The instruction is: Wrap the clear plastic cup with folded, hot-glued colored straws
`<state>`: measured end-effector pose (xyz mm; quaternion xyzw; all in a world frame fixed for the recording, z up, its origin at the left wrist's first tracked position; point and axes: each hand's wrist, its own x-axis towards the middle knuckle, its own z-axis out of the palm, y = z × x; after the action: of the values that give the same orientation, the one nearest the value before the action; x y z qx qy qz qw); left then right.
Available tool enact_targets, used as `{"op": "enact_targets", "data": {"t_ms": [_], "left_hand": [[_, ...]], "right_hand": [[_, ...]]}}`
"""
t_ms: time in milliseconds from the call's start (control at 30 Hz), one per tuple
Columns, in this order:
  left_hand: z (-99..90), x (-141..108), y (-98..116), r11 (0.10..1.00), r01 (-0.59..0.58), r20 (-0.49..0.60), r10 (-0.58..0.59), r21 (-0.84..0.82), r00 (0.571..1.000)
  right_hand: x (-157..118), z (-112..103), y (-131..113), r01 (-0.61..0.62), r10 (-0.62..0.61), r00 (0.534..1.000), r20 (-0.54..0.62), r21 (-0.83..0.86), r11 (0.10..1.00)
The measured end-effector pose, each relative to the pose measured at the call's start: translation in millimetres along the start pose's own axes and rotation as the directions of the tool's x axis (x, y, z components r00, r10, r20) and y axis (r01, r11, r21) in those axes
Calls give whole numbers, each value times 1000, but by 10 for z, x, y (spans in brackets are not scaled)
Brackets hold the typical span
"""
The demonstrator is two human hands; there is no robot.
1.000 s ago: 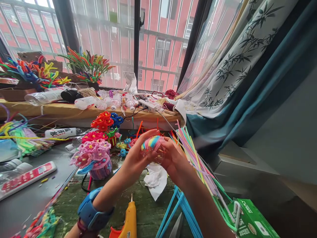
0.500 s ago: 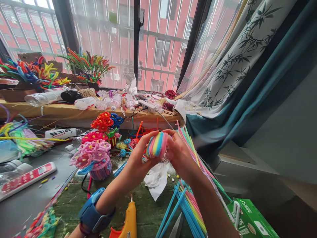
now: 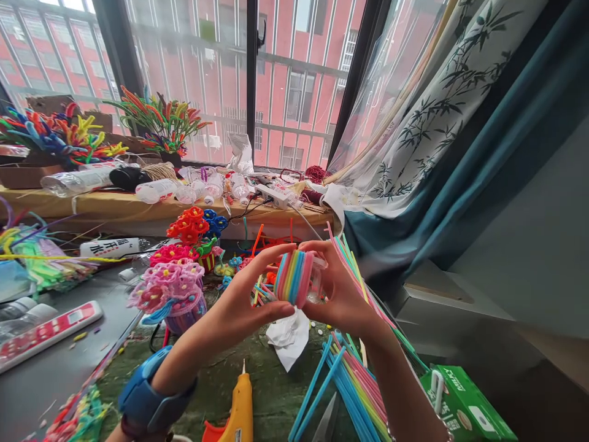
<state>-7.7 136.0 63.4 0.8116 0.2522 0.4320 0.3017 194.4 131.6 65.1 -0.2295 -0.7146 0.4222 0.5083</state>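
Note:
Between my two hands, above the table, is a plastic bottle piece wrapped in pipe cleaners [image 3: 293,277], striped pink, yellow and blue, with clear plastic showing at its right end. My left hand [image 3: 242,298] is closed round the striped side, thumb below and fingers on top. My right hand [image 3: 345,291] grips the clear end; some of its fingertips are hidden behind it. Under the hands lies a crumpled white tissue [image 3: 291,337]. Nearer me are a yellow glue gun [image 3: 242,405], scissors [image 3: 326,420] and a bundle of pastel pipe cleaners [image 3: 354,393].
Pipe-cleaner flowers in a striped pot [image 3: 186,313] stand left of my hands. A power strip [image 3: 273,195] and several plastic bottles [image 3: 159,190] lie on the windowsill. Long pipe cleaners [image 3: 356,270] lean at the right, near a green box [image 3: 469,405]. A red-and-white power strip [image 3: 50,334] lies at left.
The wrapped bottle piece has turned, so more of its striped side faces me. My left forearm and wrist have shifted left and the fingers of both hands have moved on the piece.

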Motion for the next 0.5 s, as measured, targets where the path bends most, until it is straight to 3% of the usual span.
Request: {"op": "enact_targets", "data": {"t_ms": [100,333,500], "left_hand": [[10,26,23,997,-22,-63,28,80,998],[-27,39,105,936,-115,-39,136,333,990],[-30,17,165,877,-130,-40,167,463,985]], "right_hand": [[-2,5,20,40,-40,999,0,-60,997],[-5,10,10,14,-14,1000,0,-84,996],[-13,31,2,69,-70,998,-3,-102,992]]}}
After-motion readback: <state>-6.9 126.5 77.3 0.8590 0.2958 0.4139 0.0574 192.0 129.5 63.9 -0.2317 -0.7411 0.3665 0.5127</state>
